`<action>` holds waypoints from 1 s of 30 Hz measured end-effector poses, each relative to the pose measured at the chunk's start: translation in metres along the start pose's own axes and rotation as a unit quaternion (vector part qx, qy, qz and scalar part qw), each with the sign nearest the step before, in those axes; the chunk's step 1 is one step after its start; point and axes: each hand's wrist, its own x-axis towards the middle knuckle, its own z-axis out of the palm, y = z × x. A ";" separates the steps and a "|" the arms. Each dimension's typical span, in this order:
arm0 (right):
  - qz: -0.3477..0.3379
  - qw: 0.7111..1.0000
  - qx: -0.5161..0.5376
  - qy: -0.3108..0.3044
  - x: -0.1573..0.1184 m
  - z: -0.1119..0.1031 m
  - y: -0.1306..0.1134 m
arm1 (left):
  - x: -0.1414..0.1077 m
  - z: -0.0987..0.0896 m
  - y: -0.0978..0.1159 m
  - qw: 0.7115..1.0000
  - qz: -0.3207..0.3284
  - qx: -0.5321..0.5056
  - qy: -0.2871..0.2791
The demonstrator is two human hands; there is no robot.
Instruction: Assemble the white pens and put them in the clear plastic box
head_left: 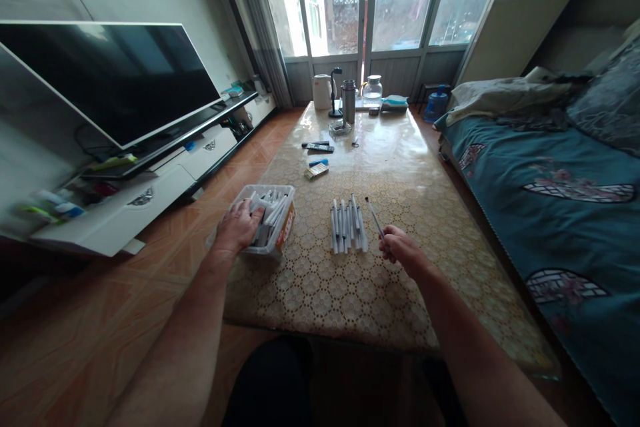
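My right hand [397, 244] is closed around the lower end of a slim, pen-like stick [375, 217], whose dark tip points up and away from me. Just left of it, several white pens [349, 225] lie side by side in a rough row on the tablecloth. At the table's left edge stands a clear plastic box [286, 213] with an orange label, filled with more white pens [277, 205]. My left hand [240, 223] grips the box's near-left rim, its thumb reaching over the inside. The palm hides part of the contents.
The table [320, 300] has a patterned lace-like cover. Beyond the pens lie a small box [317, 171], a blue item [319, 162] and a remote control [320, 147]. A glass ashtray [340, 128], a thermos [349, 102], a kettle [323, 91] and a glass jug [373, 90] stand farther back.
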 end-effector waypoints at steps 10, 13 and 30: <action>0.029 0.940 0.291 -0.178 -0.008 0.013 -0.002 | -0.052 -0.010 0.086 0.963 0.062 -0.246 0.088; 0.020 0.908 0.332 -0.254 -0.013 0.024 0.002 | -0.087 0.016 0.139 0.878 0.047 -0.472 -0.060; 0.086 0.887 0.394 -0.224 -0.026 0.047 0.004 | -0.116 0.079 0.202 0.563 -0.138 -0.791 -0.197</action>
